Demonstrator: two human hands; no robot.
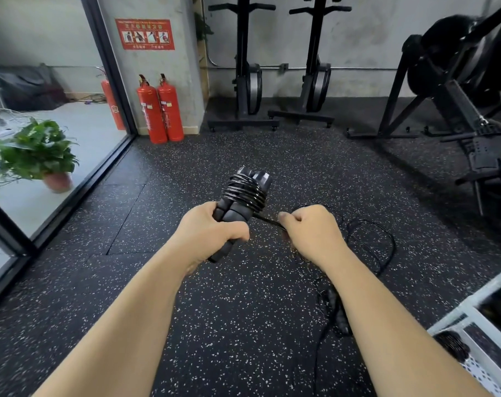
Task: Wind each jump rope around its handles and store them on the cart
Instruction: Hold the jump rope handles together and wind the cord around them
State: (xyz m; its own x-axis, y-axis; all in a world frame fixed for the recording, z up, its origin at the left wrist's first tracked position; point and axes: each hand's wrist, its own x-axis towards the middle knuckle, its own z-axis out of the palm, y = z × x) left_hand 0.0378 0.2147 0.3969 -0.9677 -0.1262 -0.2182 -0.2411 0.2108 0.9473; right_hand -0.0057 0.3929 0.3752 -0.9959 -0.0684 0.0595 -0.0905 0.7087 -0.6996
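Speckled rubber floor (186,310) open ahead and leftward, bounded by the glass partition (94,144). Loose jump rope (341,319) sprawls on the floor right of centre, near the white cart (470,310) closing the lower right corner. Fire extinguishers (152,110), upright rowing machines (248,84) and a black exercise frame (444,93) line the far side.

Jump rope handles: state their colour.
The handles are black, clearest in the head view.
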